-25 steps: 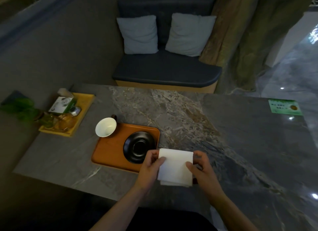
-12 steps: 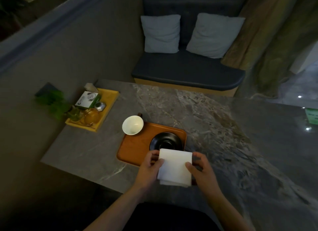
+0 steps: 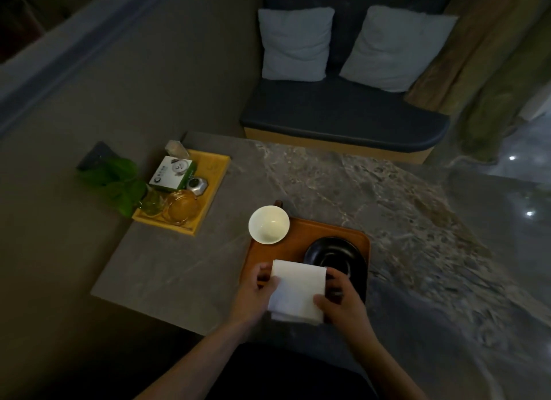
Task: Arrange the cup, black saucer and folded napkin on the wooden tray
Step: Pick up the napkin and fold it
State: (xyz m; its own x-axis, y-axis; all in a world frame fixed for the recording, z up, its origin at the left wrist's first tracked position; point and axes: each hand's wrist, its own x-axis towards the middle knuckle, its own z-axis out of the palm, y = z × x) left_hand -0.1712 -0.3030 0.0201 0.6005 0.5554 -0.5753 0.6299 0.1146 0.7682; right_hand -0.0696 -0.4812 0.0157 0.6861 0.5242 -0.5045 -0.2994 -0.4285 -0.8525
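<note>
A white folded napkin (image 3: 296, 291) is held between my two hands over the near edge of the wooden tray (image 3: 293, 240). My left hand (image 3: 255, 294) grips its left side and my right hand (image 3: 340, 300) grips its right side. The black saucer (image 3: 335, 258) lies on the right half of the tray, partly covered by the napkin and my right hand. A white cup (image 3: 269, 224), upright and empty, stands at the tray's far left corner.
The grey marble table (image 3: 343, 191) carries a yellow tray (image 3: 214, 173) at far left with a green-white box, glass dishes and a small metal item. Green leaves (image 3: 114, 185) overhang its left side. A dark bench with two pillows stands beyond the table.
The view has swung left and down, so the tray now sits under my hands. The napkin, held by both hands, has moved left from beside the tray to over its near edge.
</note>
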